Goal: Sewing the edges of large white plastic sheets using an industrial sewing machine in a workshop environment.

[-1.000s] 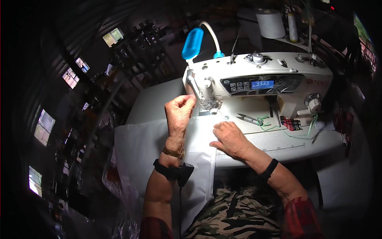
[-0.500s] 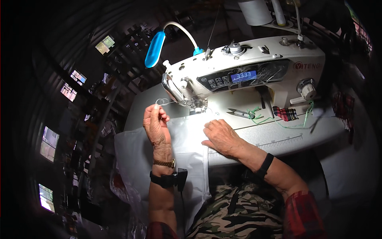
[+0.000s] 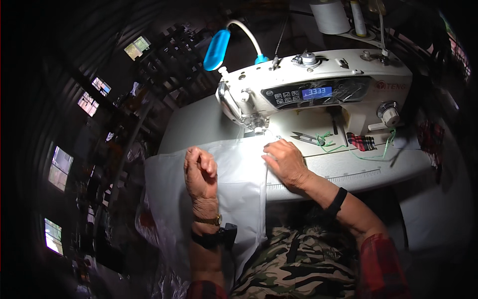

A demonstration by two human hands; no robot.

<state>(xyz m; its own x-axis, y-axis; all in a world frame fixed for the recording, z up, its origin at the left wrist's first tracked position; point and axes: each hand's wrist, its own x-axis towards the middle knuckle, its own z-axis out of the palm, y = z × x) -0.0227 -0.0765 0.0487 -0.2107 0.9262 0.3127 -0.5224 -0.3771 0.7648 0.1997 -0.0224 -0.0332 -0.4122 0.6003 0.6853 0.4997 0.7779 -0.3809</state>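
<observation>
My left hand [image 3: 200, 172] is raised over the white sheet [image 3: 239, 199], its fingers curled in. Whatever may be inside them is hidden, and no thread shows at the fingertips. Beside the presser foot [image 3: 258, 130] of the white sewing machine [image 3: 343, 70], my right hand [image 3: 287, 163] rests at the sheet's right edge. Its thumb and bent fingers are close together on that edge, with the tips partly lost in glare. The sheet is thin and slightly shiny; it lies across the machine bed and hangs over the front toward my lap.
Thread snips [image 3: 304, 138] lie on the bed with tangled green thread [image 3: 326, 141] and a plaid scrap [image 3: 360, 141] to their right. A blue lamp [image 3: 217, 50] arches over the machine head. Thread cones [image 3: 329, 17] stand behind, and a ruler scale [image 3: 348, 175] runs along the front edge.
My left hand has drawn down from the needle area and curled; the looped thread it pinched is out of sight. My right thumb has moved in toward the fingers. The view has shifted slightly.
</observation>
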